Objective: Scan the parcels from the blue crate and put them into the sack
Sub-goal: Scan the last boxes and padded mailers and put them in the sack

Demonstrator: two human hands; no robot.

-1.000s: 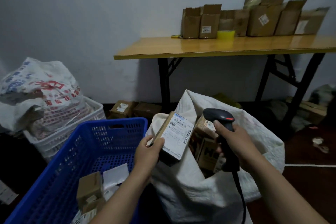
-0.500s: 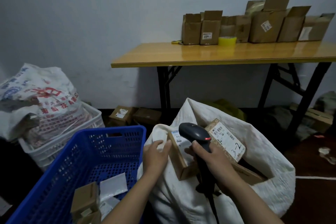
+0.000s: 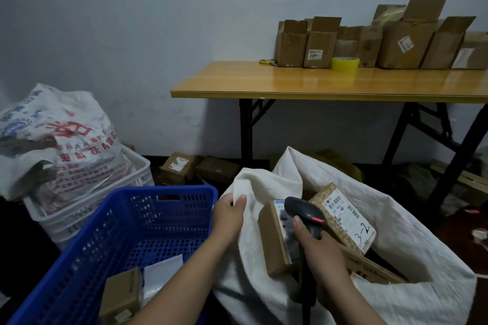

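The white woven sack (image 3: 412,258) stands open at the lower right with several cardboard parcels inside. A small brown parcel (image 3: 273,240) with a white label lies at the sack's mouth, free of my hands. My left hand (image 3: 229,215) pinches the sack's left rim. My right hand (image 3: 320,248) grips the black barcode scanner (image 3: 305,212) just over that parcel, its cable hanging down. The blue crate (image 3: 126,221) sits at the lower left and holds a brown box (image 3: 122,293) and a white flat packet (image 3: 162,276).
A white crate (image 3: 87,208) with a printed bag (image 3: 58,137) on it stands left of the blue crate. A yellow folding table (image 3: 330,83) behind carries cardboard boxes (image 3: 401,42) and a tape roll (image 3: 345,63). Two boxes (image 3: 195,169) lie on the floor by the wall.
My left hand dropped the labelled parcel into the sack and now grips the sack's rim. My right hand lowered the scanner toward the sack.
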